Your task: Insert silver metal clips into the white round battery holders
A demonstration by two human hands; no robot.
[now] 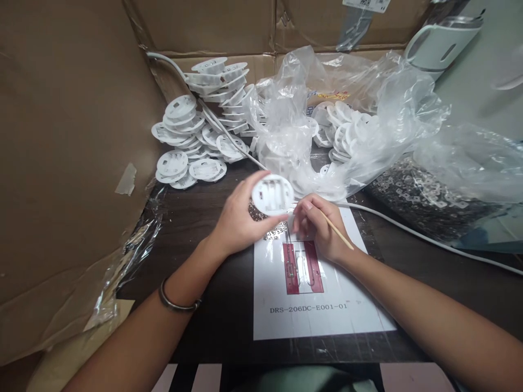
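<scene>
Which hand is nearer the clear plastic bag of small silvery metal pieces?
Right. The right hand, holding a thin tan stick, is left of the bag, apart from it; the left hand, holding a round white plastic piece, is farther left.

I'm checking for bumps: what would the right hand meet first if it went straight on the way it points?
The right hand would probably meet the white round piece held in the left hand, though the depth between them is unclear.
</scene>
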